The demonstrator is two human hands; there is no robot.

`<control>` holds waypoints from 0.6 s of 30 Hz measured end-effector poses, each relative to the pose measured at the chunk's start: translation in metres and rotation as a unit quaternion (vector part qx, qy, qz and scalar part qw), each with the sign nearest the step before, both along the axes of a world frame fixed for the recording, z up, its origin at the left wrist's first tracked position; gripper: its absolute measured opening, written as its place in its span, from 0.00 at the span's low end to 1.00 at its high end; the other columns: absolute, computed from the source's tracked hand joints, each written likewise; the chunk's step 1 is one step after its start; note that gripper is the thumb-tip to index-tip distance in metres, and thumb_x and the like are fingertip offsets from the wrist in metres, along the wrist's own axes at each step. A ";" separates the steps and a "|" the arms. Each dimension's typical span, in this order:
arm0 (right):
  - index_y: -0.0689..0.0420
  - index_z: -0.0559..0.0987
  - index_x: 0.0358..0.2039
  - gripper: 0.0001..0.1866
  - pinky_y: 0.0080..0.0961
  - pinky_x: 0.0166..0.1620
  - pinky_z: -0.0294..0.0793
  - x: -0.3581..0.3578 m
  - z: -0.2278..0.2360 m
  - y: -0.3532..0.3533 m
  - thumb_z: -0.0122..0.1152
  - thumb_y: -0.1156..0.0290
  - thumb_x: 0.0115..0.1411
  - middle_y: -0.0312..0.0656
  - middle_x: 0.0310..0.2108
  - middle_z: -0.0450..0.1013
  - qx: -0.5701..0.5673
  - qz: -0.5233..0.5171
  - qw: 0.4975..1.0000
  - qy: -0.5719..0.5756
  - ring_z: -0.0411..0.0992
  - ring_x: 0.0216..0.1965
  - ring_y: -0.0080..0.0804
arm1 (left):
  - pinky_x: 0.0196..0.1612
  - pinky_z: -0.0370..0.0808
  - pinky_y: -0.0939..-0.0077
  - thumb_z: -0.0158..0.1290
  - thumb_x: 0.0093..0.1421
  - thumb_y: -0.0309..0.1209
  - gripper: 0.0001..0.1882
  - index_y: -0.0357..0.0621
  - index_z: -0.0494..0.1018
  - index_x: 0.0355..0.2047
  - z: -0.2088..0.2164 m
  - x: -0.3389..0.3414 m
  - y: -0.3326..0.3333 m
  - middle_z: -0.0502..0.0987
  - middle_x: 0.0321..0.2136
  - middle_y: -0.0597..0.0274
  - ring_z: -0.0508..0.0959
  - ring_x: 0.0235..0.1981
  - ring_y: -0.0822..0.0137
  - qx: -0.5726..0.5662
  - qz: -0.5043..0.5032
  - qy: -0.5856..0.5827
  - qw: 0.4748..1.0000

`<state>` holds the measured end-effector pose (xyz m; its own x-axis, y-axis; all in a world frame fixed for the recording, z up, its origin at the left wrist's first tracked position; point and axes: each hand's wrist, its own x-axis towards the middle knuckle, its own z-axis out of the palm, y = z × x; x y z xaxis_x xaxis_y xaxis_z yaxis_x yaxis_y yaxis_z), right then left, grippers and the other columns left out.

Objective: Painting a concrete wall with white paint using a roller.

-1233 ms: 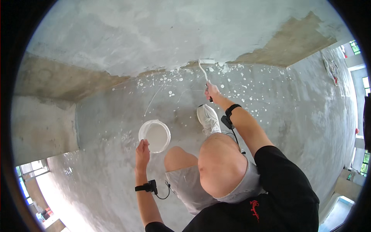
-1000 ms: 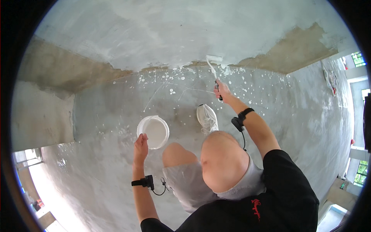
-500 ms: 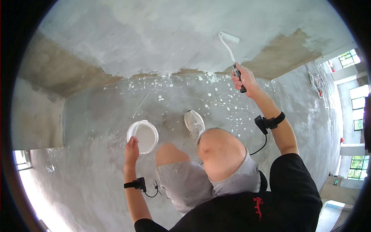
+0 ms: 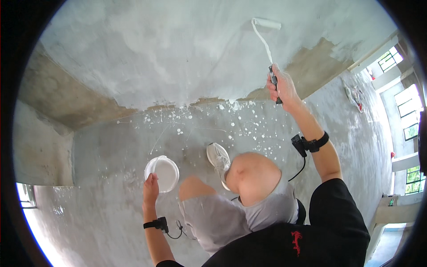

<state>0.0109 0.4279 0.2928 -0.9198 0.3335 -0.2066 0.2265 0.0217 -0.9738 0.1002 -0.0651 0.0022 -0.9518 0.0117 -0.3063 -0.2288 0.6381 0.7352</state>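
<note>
My right hand is wrapped round the black grip of a paint roller. Its white sleeve lies against the grey-white coated wall, and its bent frame is caked with white paint. On the left, the closed fingers of my left hand grip a white bucket by the near left side of its rim, where the handle shows. Pale, smooth paint is inside the bucket. Whether my fingers hold the rim, the handle or both, I cannot tell.
Bare brown patches run along the wall's lower part. White drips dot the concrete floor by its base. My shoe and bent knees lie between my hands. A concrete block-like ledge stands left; crumpled plastic lies far right.
The roller has moved further up the wall, with my right hand slightly higher. The view has shifted, so the floor, bucket and shoe sit lower in the picture. Both grips stay the same.
</note>
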 end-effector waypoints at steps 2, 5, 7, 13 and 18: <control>0.54 0.66 0.26 0.24 0.18 0.14 0.54 -0.003 0.004 -0.014 0.42 0.46 0.67 0.31 0.14 0.57 0.032 -0.019 0.998 0.046 0.52 0.10 0.17 | 0.38 0.71 0.58 0.40 0.67 0.40 0.19 0.36 0.70 0.34 -0.001 0.003 -0.004 0.75 0.30 0.40 0.75 0.36 0.39 -0.015 0.003 0.007 1.000; 0.54 0.65 0.26 0.24 0.18 0.13 0.54 -0.021 0.016 -0.029 0.42 0.46 0.67 0.31 0.14 0.57 0.026 -0.017 0.992 0.121 0.52 0.09 0.18 | 0.39 0.71 0.56 0.39 0.67 0.41 0.19 0.36 0.70 0.34 -0.003 0.005 -0.006 0.75 0.31 0.38 0.75 0.37 0.38 -0.015 0.012 -0.004 1.000; 0.55 0.65 0.26 0.24 0.18 0.13 0.53 -0.040 0.021 -0.030 0.42 0.46 0.67 0.31 0.14 0.58 0.009 -0.011 0.988 0.157 0.53 0.09 0.18 | 0.38 0.71 0.55 0.39 0.67 0.40 0.19 0.36 0.70 0.34 0.002 0.004 0.000 0.75 0.31 0.37 0.74 0.37 0.37 -0.021 -0.005 -0.005 1.000; 0.53 0.65 0.28 0.20 0.17 0.14 0.55 -0.096 0.004 -0.031 0.39 0.50 0.69 0.31 0.16 0.61 -0.011 0.048 0.965 0.256 0.55 0.12 0.17 | 0.37 0.71 0.54 0.41 0.67 0.38 0.17 0.35 0.69 0.33 0.001 0.008 0.005 0.75 0.30 0.38 0.74 0.36 0.36 -0.027 -0.009 0.012 1.000; 0.54 0.64 0.27 0.21 0.17 0.15 0.55 -0.111 -0.043 -0.028 0.38 0.51 0.70 0.32 0.15 0.59 -0.079 0.089 0.960 0.253 0.55 0.11 0.18 | 0.35 0.71 0.57 0.41 0.67 0.37 0.16 0.35 0.68 0.31 -0.011 0.008 -0.002 0.75 0.28 0.38 0.75 0.35 0.38 0.003 0.008 0.023 1.000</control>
<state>-0.1000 0.3999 0.2496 -0.9555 0.1622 0.2464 -0.2696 -0.1414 -0.9525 0.1082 -0.0671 -0.0090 -0.9651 -0.0020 -0.2619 -0.2047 0.6299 0.7493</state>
